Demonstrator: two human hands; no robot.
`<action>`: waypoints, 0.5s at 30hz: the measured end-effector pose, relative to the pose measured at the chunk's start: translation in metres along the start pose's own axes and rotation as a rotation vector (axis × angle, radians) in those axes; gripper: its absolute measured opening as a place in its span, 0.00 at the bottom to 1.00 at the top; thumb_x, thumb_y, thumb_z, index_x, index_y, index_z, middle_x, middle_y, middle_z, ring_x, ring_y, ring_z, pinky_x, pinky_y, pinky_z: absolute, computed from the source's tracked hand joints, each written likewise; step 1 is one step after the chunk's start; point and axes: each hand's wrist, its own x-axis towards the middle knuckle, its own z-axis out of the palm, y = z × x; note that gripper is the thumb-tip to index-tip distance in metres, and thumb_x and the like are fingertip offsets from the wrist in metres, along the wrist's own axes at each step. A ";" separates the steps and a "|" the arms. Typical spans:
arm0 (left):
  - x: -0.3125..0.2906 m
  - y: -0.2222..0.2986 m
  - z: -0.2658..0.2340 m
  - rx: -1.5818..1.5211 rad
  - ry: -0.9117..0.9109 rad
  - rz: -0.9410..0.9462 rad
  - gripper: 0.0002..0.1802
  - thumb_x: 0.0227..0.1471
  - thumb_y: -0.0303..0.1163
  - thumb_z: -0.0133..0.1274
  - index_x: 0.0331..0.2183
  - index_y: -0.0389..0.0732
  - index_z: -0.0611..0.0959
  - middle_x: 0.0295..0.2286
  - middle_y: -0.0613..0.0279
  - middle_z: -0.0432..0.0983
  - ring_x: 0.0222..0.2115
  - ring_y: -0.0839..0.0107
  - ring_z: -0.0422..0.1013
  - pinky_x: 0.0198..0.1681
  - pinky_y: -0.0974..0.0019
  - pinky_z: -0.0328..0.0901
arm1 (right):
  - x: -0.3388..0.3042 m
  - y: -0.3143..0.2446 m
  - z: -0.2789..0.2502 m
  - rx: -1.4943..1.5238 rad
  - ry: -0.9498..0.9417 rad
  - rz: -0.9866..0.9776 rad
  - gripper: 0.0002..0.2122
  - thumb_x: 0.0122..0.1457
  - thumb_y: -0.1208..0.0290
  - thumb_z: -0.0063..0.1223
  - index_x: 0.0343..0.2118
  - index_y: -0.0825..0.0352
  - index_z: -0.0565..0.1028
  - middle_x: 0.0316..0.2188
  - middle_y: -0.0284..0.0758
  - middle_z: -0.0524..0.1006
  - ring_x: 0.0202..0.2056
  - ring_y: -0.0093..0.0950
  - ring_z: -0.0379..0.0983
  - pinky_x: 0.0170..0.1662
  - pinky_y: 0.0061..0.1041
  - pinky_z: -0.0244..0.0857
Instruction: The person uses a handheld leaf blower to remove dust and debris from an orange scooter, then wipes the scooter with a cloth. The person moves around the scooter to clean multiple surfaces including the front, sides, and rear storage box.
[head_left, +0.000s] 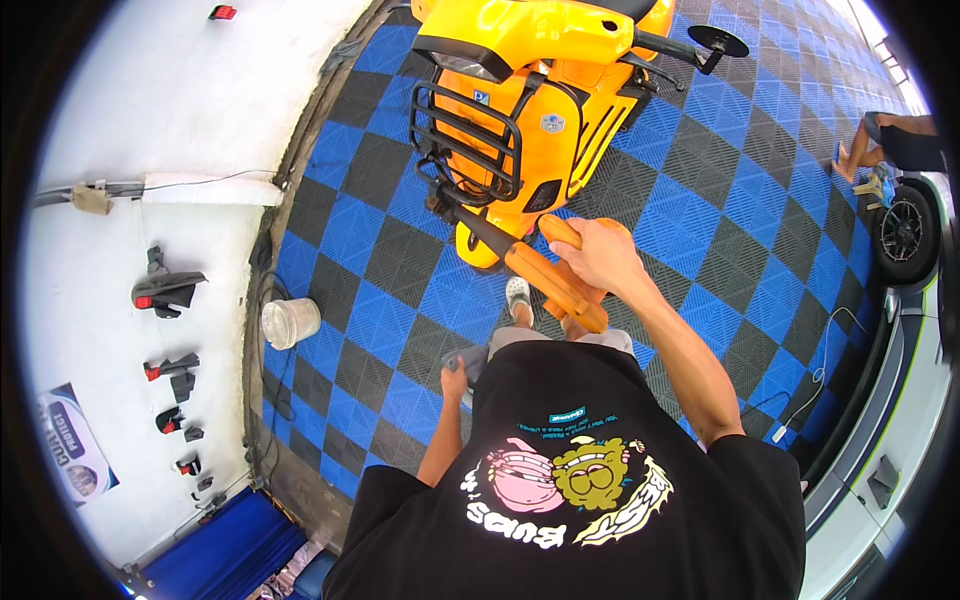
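My right hand (600, 250) is closed around the handle of an orange handheld blower (555, 280) with a black nozzle. Its nozzle reaches up and left, close to the lower front of a yellow scooter (548, 110); whether they touch I cannot tell. A black metal rack (465, 140) is mounted on the scooter's front. My left hand (454, 378) hangs low beside my leg, its fingers wrapped round a grey cloth (470, 360) that is partly hidden by my body.
A whitish bucket (290, 323) stands by the left wall, with a dark hose or cable behind it. Blue and black tiles (690, 190) cover the floor. At the right, another person (885, 140) is beside a car wheel (907, 232). A white cable (815, 375) lies near the car.
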 end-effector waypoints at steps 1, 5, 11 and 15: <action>0.004 -0.003 0.001 0.001 -0.002 -0.036 0.35 0.63 0.55 0.59 0.51 0.28 0.83 0.48 0.37 0.82 0.52 0.46 0.78 0.57 0.51 0.69 | 0.000 -0.003 0.000 0.002 -0.002 -0.019 0.22 0.65 0.51 0.57 0.51 0.65 0.79 0.39 0.51 0.84 0.45 0.50 0.81 0.51 0.48 0.72; 0.018 -0.016 0.003 -0.009 -0.048 -0.012 0.44 0.61 0.61 0.57 0.52 0.22 0.79 0.51 0.27 0.77 0.56 0.38 0.73 0.59 0.48 0.67 | -0.002 -0.017 0.000 -0.024 -0.009 -0.024 0.24 0.66 0.51 0.56 0.53 0.69 0.77 0.41 0.54 0.84 0.45 0.52 0.81 0.51 0.50 0.72; 0.026 -0.012 0.000 -0.009 -0.051 -0.005 0.36 0.63 0.55 0.59 0.52 0.27 0.83 0.49 0.36 0.82 0.53 0.46 0.77 0.57 0.51 0.68 | 0.000 -0.025 0.000 0.010 -0.018 0.012 0.24 0.66 0.52 0.57 0.53 0.69 0.76 0.41 0.54 0.84 0.46 0.52 0.81 0.51 0.50 0.73; 0.031 -0.004 -0.004 0.026 -0.033 -0.013 0.38 0.62 0.56 0.59 0.51 0.25 0.82 0.48 0.35 0.81 0.53 0.46 0.77 0.57 0.52 0.69 | 0.002 -0.025 0.007 -0.004 -0.022 0.001 0.24 0.66 0.52 0.57 0.53 0.69 0.77 0.40 0.53 0.84 0.45 0.51 0.82 0.51 0.49 0.73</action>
